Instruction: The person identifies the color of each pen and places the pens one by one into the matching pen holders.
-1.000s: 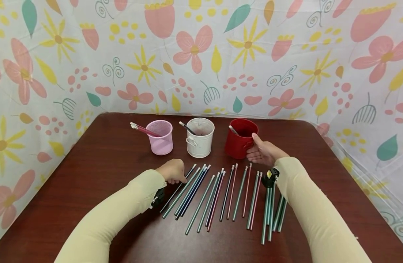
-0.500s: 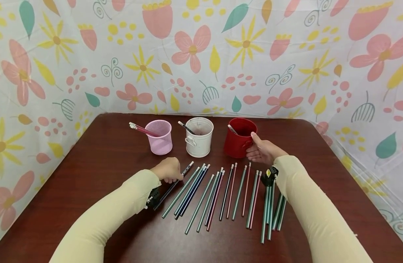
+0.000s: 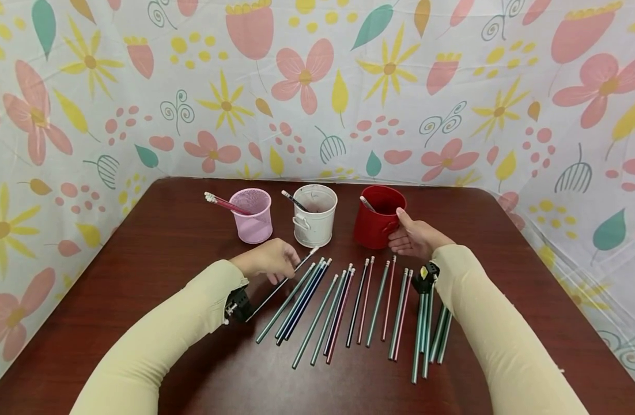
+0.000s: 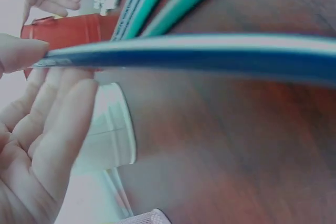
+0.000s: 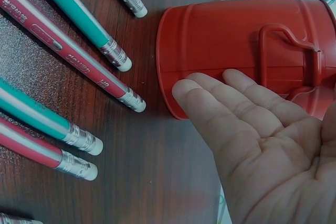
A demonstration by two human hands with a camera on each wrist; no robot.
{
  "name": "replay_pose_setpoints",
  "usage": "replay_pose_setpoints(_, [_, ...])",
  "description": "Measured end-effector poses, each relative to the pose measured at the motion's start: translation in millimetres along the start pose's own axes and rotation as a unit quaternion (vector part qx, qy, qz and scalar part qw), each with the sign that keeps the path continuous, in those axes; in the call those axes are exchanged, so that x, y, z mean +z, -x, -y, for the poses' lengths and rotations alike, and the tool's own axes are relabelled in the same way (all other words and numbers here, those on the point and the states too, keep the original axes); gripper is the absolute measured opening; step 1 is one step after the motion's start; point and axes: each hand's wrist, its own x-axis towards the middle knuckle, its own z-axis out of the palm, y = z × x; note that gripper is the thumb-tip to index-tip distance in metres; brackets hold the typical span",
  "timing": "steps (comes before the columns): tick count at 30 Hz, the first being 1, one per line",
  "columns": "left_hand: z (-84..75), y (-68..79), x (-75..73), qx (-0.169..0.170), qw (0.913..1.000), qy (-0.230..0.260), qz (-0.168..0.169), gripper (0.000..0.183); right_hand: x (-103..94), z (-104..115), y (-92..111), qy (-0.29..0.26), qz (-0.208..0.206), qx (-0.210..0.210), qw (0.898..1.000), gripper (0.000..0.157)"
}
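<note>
My left hand (image 3: 271, 260) pinches a dark blue pencil (image 4: 210, 52) between thumb and fingers, its white eraser end pointing up and right toward the white bucket (image 3: 320, 230). In the left wrist view the pencil crosses the whole picture close to the camera. At the right, my right hand (image 3: 416, 237) rests against the red bucket (image 3: 370, 229), thumb at the rim and straight fingers along its side by the wire handle (image 5: 265, 51). One pencil (image 3: 367, 204) leans inside the red bucket, and another dark pencil (image 3: 293, 200) stands in the white one.
A pink mesh cup (image 3: 255, 226) with several pink pencils (image 3: 226, 204) stands left of the white bucket. Across the table (image 3: 203, 369) lies a row of green, blue and red pencils (image 3: 317, 323), erasers facing the containers. A floral cloth (image 3: 307, 115) hangs behind.
My left hand has drawn the dark blue pencil away from the left end of the row and raised it, turning its eraser end rightward. The right hand stays at the red bucket.
</note>
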Motion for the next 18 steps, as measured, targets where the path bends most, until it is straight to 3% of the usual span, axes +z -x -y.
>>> replay_pose_setpoints(5, [-4.2, 1.9, -6.2, 0.029, 0.9954, 0.088, -0.025, 0.024, -0.2, 0, 1, -0.003, 0.001, 0.0, 1.0, 0.085])
replay_pose_setpoints(8, [-6.9, 3.3, -10.0, 0.046, 0.9916, 0.113, -0.042, 0.028, -0.1, -1, 1, -0.002, 0.001, -0.001, 1.0, 0.085])
replay_pose_setpoints(18, [-41.8, 12.2, -37.6, 0.093, 0.9891, 0.079, -0.082, 0.03, 0.3, -4, -1, 0.0, 0.0, -0.002, 1.0, 0.089])
